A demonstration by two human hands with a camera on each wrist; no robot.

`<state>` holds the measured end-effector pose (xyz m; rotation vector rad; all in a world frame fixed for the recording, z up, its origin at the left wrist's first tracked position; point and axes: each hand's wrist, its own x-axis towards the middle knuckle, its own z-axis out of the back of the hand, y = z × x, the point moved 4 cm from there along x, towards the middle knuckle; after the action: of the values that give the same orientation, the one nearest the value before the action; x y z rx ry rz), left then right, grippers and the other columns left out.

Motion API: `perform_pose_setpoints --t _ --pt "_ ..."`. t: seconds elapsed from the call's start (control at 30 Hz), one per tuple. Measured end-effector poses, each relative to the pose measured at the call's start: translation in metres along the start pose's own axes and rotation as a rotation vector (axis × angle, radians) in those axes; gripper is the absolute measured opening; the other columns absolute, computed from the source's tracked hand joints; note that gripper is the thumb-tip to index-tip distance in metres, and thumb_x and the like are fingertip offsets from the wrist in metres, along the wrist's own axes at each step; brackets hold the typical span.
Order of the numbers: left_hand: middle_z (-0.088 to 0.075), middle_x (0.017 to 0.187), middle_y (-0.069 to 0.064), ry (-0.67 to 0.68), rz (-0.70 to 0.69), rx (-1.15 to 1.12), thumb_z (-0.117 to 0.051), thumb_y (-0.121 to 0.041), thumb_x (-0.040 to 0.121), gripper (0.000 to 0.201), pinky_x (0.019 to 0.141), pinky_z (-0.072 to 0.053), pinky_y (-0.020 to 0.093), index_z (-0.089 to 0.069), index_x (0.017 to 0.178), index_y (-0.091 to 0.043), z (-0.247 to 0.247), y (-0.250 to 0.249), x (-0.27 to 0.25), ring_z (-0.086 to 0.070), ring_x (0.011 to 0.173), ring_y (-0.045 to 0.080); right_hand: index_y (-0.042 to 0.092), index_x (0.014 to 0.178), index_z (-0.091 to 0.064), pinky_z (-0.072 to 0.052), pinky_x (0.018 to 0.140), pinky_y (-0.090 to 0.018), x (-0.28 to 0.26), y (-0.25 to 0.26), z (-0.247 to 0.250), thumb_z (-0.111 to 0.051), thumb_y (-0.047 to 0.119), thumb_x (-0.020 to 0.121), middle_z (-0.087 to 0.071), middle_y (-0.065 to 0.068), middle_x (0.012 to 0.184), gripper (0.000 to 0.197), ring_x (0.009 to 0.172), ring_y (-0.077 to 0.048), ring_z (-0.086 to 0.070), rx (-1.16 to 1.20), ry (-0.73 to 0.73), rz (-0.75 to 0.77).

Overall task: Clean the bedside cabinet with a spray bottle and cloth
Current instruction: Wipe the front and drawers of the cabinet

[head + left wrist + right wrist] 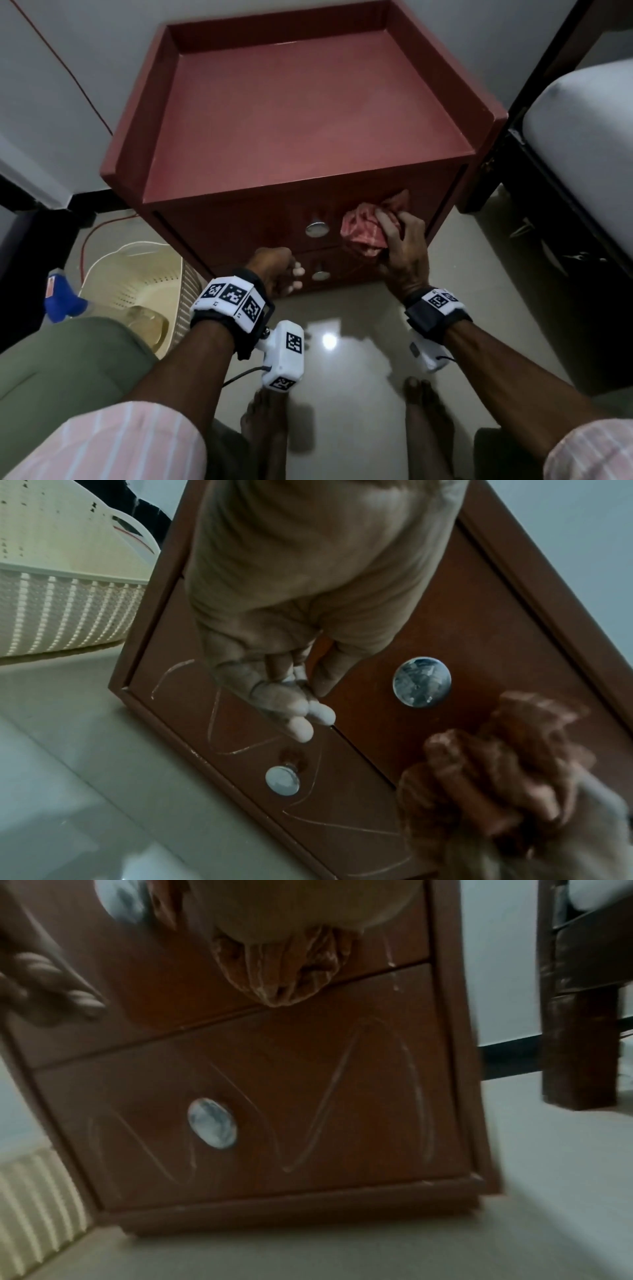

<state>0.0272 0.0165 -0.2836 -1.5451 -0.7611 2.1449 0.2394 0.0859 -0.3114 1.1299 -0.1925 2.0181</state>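
The red-brown bedside cabinet (308,113) has a rimmed top and two drawers with silver knobs (315,229). My right hand (404,246) grips a crumpled pink-red cloth (363,229) and presses it against the upper drawer front, right of the upper knob. In the right wrist view the cloth (284,969) bulges out below my palm at the seam between the drawers. My left hand (277,274) hangs in front of the lower drawer, left of its knob (282,780), fingers loosely curled and empty. A blue spray bottle (61,301) stands at the far left, beside my knee.
A cream slatted basket (137,274) stands on the floor left of the cabinet. A bed with a dark frame (548,205) is close on the right. A red cable (82,92) runs down the wall at the left. My bare feet are on the glossy tiled floor (342,342).
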Motion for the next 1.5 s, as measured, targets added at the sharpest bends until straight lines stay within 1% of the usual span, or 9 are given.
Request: perform_pose_setpoints --t 0.13,0.37,0.5,0.67,0.83,0.93,1.17,1.4,1.5 --pt "-0.062 0.065 0.002 0.014 -0.084 -0.012 -0.046 -0.011 0.096 0.019 0.043 -0.041 0.016 -0.061 0.085 -0.008 -0.003 -0.008 -0.005 -0.06 0.055 0.016 0.008 0.135 -0.048 -0.049 0.091 -0.048 0.027 0.047 -0.013 -0.076 0.023 0.083 -0.045 -0.018 0.12 0.061 0.102 -0.038 -0.052 0.037 -0.072 0.145" --pt "-0.069 0.083 0.006 0.045 -0.132 0.115 -0.047 -0.011 0.097 0.016 0.056 -0.043 0.024 -0.061 0.104 -0.006 -0.005 -0.01 -0.018 -0.058 0.062 0.017 0.012 0.119 -0.066 -0.05 0.073 -0.041 -0.029 0.036 -0.037 -0.055 0.01 0.089 -0.06 -0.02 0.114 0.031 0.096 -0.033 -0.055 0.048 0.281 0.269" --pt "-0.07 0.087 0.006 0.052 -0.18 0.133 -0.055 -0.018 0.096 0.017 0.058 -0.044 0.024 -0.063 0.105 -0.007 -0.008 -0.016 -0.017 -0.06 0.066 0.015 0.015 0.132 -0.054 -0.05 0.079 -0.044 0.007 -0.002 0.008 -0.07 0.029 0.088 -0.06 -0.021 0.112 0.049 0.1 -0.032 -0.054 -0.105 -0.061 0.074" --pt "-0.075 0.099 0.008 0.368 -0.183 0.299 -0.059 -0.022 0.095 0.023 0.058 -0.05 0.023 -0.064 0.111 -0.008 -0.047 -0.023 -0.027 -0.064 0.07 0.013 0.006 0.133 -0.045 -0.053 0.088 -0.042 0.032 0.002 0.023 -0.063 0.049 0.09 -0.05 -0.022 0.121 0.063 0.107 -0.036 -0.055 0.095 -0.276 -0.409" --pt "-0.071 0.091 0.013 0.218 -0.403 0.379 -0.057 -0.013 0.093 0.009 0.075 -0.06 0.038 -0.065 0.089 -0.01 -0.062 -0.034 -0.008 -0.07 0.075 0.022 0.011 0.143 -0.038 -0.049 0.088 -0.048 0.036 0.031 0.007 -0.058 0.039 0.093 -0.042 -0.018 0.126 0.06 0.107 -0.036 -0.05 0.002 0.001 0.114" --pt "-0.069 0.082 0.007 0.327 -0.374 0.309 -0.06 -0.021 0.095 0.013 0.062 -0.044 0.031 -0.062 0.087 -0.011 -0.072 -0.043 -0.008 -0.058 0.059 0.014 0.022 0.126 -0.055 -0.052 0.086 -0.047 0.041 -0.031 0.034 -0.058 0.04 0.095 -0.053 -0.006 0.115 0.036 0.099 -0.023 -0.056 -0.037 -0.144 -0.207" --pt "-0.074 0.091 0.015 0.281 -0.43 0.356 -0.066 -0.04 0.088 0.032 0.057 -0.045 0.03 -0.07 0.086 -0.009 -0.073 -0.068 -0.002 -0.059 0.069 0.018 0.007 0.135 -0.04 -0.044 0.096 -0.026 0.045 -0.03 0.037 -0.07 0.043 0.084 -0.049 -0.026 0.118 0.069 0.108 -0.033 -0.051 0.088 -0.449 -0.47" --pt "-0.061 0.073 0.004 0.26 -0.374 0.421 -0.064 -0.036 0.09 0.027 0.052 -0.043 0.025 -0.065 0.082 -0.01 -0.086 -0.049 0.012 -0.053 0.061 0.014 0.019 0.134 -0.026 -0.057 0.078 -0.046 -0.053 -0.04 -0.021 -0.072 0.036 0.08 -0.051 -0.018 0.124 0.073 0.102 -0.04 -0.061 0.14 0.101 -0.865" --pt "-0.049 0.062 0.001 0.289 -0.353 0.444 -0.064 -0.032 0.09 0.027 0.056 -0.041 0.027 -0.057 0.07 -0.016 -0.083 -0.045 0.019 -0.045 0.054 0.014 0.02 0.132 -0.032 -0.056 0.081 -0.043 -0.039 -0.036 -0.015 -0.072 0.034 0.076 -0.056 -0.014 0.119 0.071 0.098 -0.036 -0.063 0.25 0.033 -0.838"
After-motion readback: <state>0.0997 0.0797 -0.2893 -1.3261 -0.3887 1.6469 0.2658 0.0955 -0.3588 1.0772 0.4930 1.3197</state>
